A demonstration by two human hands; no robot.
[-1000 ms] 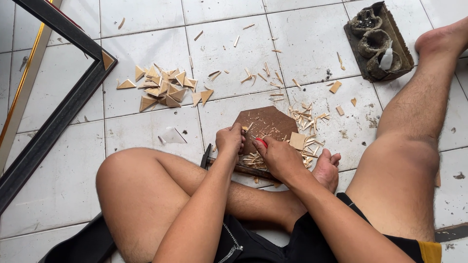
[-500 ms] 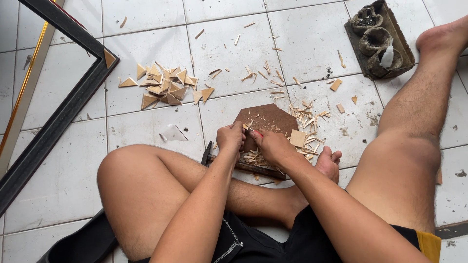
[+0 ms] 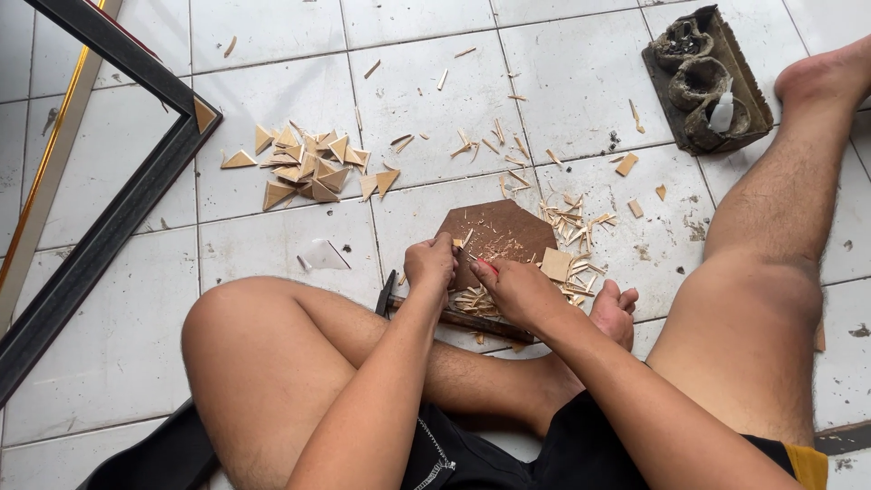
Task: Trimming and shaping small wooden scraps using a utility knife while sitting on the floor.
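Note:
I sit on a white tiled floor with a dark brown board [image 3: 508, 227] in front of me. My left hand [image 3: 430, 263] pinches a small wood piece at the board's near left edge. My right hand [image 3: 517, 289] is closed around a thin tool with a red handle [image 3: 486, 265], its tip pointing at that piece. Pale wood chips and slivers [image 3: 572, 227] lie on and around the board. A square wood offcut [image 3: 555, 264] rests just right of my right hand. A hammer [image 3: 454, 318] lies under my wrists, its head by my left knee.
A pile of triangular wood pieces [image 3: 304, 168] lies at the left. A black frame corner with a wood wedge [image 3: 136, 172] leans in from the left. A dark tray with dirty cups [image 3: 708, 82] stands at top right. My right leg [image 3: 780, 227] stretches along the right side.
My right hand has shifted left from the offcut to meet the left hand at the board's near edge. The left hand has stayed almost in place.

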